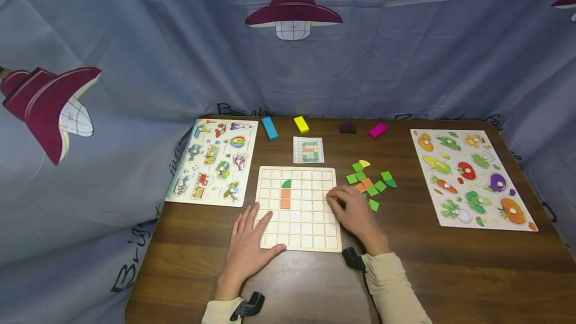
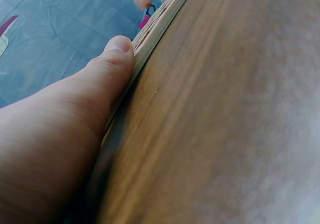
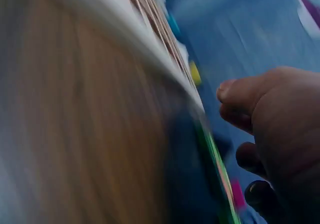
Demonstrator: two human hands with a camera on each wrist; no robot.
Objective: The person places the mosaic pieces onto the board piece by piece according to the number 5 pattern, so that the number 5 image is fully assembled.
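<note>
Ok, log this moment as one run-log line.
left hand: flat on grid board corner | right hand: at board's right edge, grasp unclear | placed: green piece, orange pieces | loose pieces: right of board

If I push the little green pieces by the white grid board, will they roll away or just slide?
Probably slide. The green pieces look like flat tiles lying face down on the table, so they shouldn't roll. They seem thin and small, so likely light and easy to scatter. Being so flat, they may be fiddly to lift off the smooth wood.

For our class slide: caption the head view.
Left hand rests flat on the grid board; right hand reaches its right edge.
</note>
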